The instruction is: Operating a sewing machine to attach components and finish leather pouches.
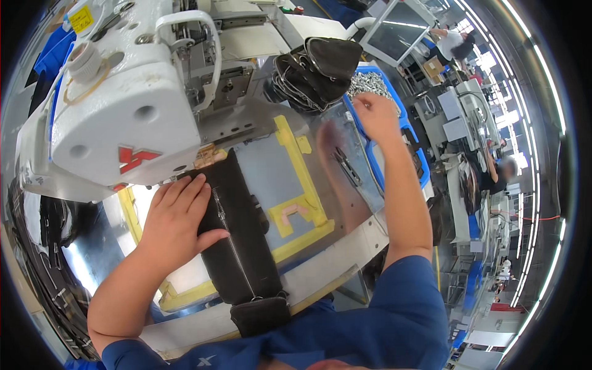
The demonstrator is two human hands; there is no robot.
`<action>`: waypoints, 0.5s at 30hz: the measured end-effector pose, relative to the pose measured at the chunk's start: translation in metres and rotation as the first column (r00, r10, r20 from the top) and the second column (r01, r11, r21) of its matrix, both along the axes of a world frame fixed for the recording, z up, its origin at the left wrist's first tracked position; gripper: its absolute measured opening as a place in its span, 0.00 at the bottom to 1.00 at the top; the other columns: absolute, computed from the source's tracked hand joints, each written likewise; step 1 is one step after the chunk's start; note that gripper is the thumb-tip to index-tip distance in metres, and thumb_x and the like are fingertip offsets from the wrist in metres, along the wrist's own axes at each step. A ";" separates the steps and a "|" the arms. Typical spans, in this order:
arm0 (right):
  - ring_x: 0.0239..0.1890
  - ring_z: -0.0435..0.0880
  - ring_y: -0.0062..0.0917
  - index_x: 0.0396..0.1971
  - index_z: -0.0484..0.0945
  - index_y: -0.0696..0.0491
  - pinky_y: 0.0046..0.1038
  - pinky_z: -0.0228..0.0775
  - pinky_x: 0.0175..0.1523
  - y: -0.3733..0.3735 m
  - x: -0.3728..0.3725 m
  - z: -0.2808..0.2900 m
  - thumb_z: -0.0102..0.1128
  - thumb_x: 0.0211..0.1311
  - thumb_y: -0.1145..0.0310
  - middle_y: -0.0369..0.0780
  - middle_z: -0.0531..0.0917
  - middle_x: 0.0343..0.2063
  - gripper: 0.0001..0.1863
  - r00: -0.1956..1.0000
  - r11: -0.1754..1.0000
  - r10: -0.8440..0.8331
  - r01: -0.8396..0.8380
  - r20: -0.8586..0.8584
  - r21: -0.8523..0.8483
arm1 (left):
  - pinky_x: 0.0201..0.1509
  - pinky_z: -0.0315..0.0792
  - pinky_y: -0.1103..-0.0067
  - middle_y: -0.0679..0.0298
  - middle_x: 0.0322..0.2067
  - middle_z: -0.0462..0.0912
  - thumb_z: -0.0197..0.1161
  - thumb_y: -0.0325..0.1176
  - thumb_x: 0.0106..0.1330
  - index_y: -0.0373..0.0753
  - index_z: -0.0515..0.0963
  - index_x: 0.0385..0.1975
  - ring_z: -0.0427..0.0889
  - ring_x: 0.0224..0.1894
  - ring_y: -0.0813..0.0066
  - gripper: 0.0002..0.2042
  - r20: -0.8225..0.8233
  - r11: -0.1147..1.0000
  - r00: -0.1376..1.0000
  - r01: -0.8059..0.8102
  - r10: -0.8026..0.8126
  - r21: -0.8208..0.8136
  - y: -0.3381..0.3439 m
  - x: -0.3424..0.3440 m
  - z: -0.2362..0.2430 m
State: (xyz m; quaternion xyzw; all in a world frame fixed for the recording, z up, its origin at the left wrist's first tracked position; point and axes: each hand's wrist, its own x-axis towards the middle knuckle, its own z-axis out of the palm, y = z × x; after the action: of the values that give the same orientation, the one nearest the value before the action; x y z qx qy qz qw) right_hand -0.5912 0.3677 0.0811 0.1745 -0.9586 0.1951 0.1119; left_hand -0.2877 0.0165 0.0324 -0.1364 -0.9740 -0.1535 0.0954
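My left hand (176, 222) rests with its fingers stretched out on a long strip of black fabric (259, 265). A silver zipper (223, 216) runs lengthwise along the strip, beside my thumb. The strip's far end lies next to the white sewing machine (123, 117), and a small black zipped pouch (262, 313) hangs at its near end. Over at the right, my right hand (379, 117) is at a blue bin (401, 103) heaped with small silver metal pieces (370, 83). Its fingers are curled in a pinch; what they hold, if anything, is too small to make out.
A pile of black zipped pouches (327, 68) sits behind the work plate. Thread snips (347, 166) lie right of the yellow tape (296, 160). Another blue bin (424, 176) stands nearer me. More black pieces (52, 228) hang at left. Other people work in the background.
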 end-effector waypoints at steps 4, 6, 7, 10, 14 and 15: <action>0.45 0.90 0.49 0.36 0.91 0.55 0.46 0.82 0.54 0.088 -0.051 -0.030 0.67 0.59 0.67 0.53 0.91 0.39 0.10 0.982 0.892 -0.186 0.163 0.014 0.421 | 0.73 0.66 0.56 0.49 0.66 0.78 0.77 0.57 0.56 0.29 0.79 0.60 0.75 0.68 0.46 0.40 0.011 1.000 1.000 -0.004 0.004 0.019 0.001 -0.002 -0.002; 0.45 0.90 0.50 0.35 0.92 0.55 0.46 0.82 0.55 0.095 -0.054 -0.036 0.67 0.57 0.68 0.53 0.90 0.39 0.10 0.967 0.838 -0.253 0.216 0.006 0.501 | 0.72 0.67 0.56 0.49 0.65 0.79 0.75 0.57 0.58 0.30 0.79 0.60 0.76 0.67 0.47 0.39 -0.002 1.000 1.000 -0.006 0.006 0.010 0.002 -0.002 -0.001; 0.45 0.90 0.50 0.35 0.92 0.54 0.46 0.82 0.55 0.099 -0.053 -0.039 0.67 0.57 0.68 0.54 0.90 0.38 0.10 0.966 0.860 -0.260 0.226 0.011 0.457 | 0.71 0.68 0.56 0.49 0.65 0.79 0.73 0.58 0.60 0.31 0.79 0.60 0.76 0.67 0.48 0.38 -0.020 1.000 1.000 0.000 0.000 0.005 0.002 -0.003 -0.001; 0.45 0.91 0.50 0.35 0.92 0.55 0.45 0.83 0.56 0.089 -0.050 -0.039 0.69 0.55 0.68 0.55 0.90 0.37 0.10 0.961 0.878 -0.272 0.232 0.038 0.419 | 0.71 0.68 0.56 0.50 0.65 0.79 0.73 0.58 0.60 0.31 0.79 0.60 0.76 0.67 0.48 0.37 -0.024 1.000 1.000 0.003 -0.003 0.007 0.000 -0.001 -0.002; 0.45 0.91 0.51 0.34 0.92 0.55 0.44 0.83 0.56 0.087 -0.064 -0.040 0.72 0.52 0.67 0.56 0.90 0.37 0.11 0.953 0.854 -0.295 0.229 0.071 0.468 | 0.72 0.68 0.57 0.50 0.65 0.79 0.73 0.57 0.61 0.31 0.79 0.61 0.76 0.67 0.49 0.37 -0.021 1.000 1.000 -0.009 0.009 -0.001 0.000 0.000 -0.001; 0.45 0.91 0.51 0.33 0.92 0.54 0.44 0.83 0.56 0.088 -0.067 -0.040 0.73 0.51 0.67 0.56 0.90 0.38 0.10 0.951 0.836 -0.299 0.223 0.077 0.501 | 0.73 0.67 0.57 0.50 0.66 0.79 0.73 0.57 0.61 0.31 0.79 0.61 0.76 0.67 0.50 0.37 -0.014 1.000 1.000 -0.005 0.005 0.004 -0.001 0.000 -0.001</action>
State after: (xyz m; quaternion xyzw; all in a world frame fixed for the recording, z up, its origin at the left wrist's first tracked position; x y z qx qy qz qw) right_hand -0.6580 0.4553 0.0407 0.0491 -0.9970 -0.0567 0.0168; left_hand -0.2880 0.0159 0.0312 -0.1350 -0.9733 -0.1542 0.1028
